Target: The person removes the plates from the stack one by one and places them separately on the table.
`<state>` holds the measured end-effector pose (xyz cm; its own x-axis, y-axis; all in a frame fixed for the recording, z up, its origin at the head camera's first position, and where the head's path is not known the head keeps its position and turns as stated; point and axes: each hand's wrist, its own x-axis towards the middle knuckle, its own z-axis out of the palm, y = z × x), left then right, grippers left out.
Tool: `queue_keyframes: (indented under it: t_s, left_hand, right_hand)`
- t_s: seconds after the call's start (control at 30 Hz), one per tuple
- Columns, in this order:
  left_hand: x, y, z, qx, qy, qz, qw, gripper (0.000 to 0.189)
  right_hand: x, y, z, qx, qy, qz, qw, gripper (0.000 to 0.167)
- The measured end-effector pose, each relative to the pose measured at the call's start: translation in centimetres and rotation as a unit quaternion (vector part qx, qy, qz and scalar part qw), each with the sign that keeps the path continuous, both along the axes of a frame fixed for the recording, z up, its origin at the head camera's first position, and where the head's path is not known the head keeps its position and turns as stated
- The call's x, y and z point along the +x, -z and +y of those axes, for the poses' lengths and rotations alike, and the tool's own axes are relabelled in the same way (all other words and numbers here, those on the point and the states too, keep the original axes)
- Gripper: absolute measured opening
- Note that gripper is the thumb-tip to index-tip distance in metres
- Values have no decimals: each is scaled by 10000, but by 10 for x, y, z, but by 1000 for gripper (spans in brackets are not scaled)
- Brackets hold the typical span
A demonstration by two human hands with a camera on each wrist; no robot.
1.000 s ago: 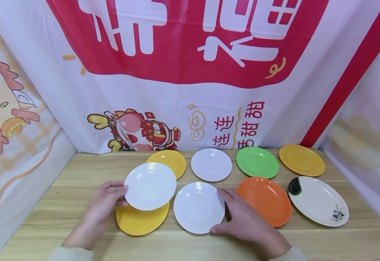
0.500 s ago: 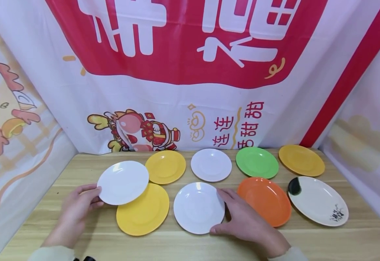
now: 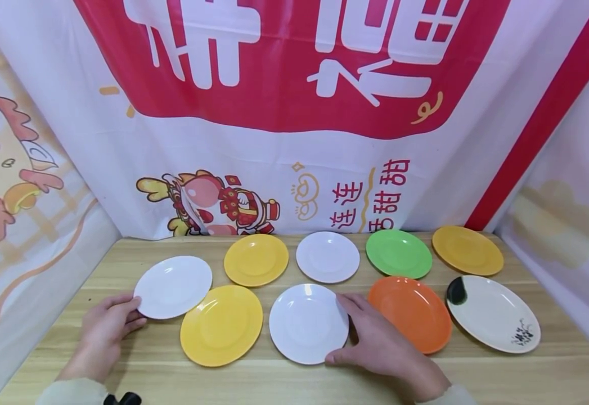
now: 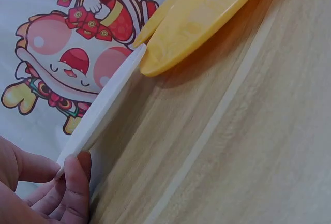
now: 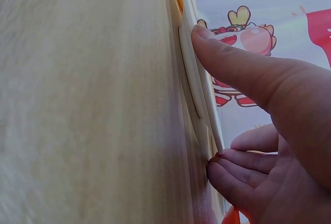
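Note:
On the left side of the table, my left hand pinches the rim of a white plate. In the left wrist view the plate is tilted, thumb on one face and fingertips under the other. Its right edge lies close to the front yellow plate; the head view does not show whether they touch. My right hand holds the right rim of another white plate, thumb at the near side and fingers farther round. In the right wrist view this plate is seen edge-on.
Behind stand a yellow plate, a lavender-white plate, a green plate and an orange-yellow plate. An orange plate lies beyond my right hand, beside an oval patterned plate. A printed cloth hangs behind the table.
My left hand has carried its white plate leftward and lower, away from above the front yellow plate, uncovering it and the back yellow one. My right hand has stayed on its plate.

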<state>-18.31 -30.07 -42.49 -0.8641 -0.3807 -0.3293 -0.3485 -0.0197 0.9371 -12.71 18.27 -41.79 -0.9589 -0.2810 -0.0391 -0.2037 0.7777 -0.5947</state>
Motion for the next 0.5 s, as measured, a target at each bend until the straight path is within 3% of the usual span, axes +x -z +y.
queue_keyframes:
  t_s: [0.27,0.5]
  left_hand:
    - [-6,1,-5,5,-84,17,10000,36]
    - [-15,4,-7,-355,-445,-2,9984,43]
  right_hand:
    - [-1,0,0,9,43,-49,10000,113]
    - [0,0,-1,20,32,-55,10000,113]
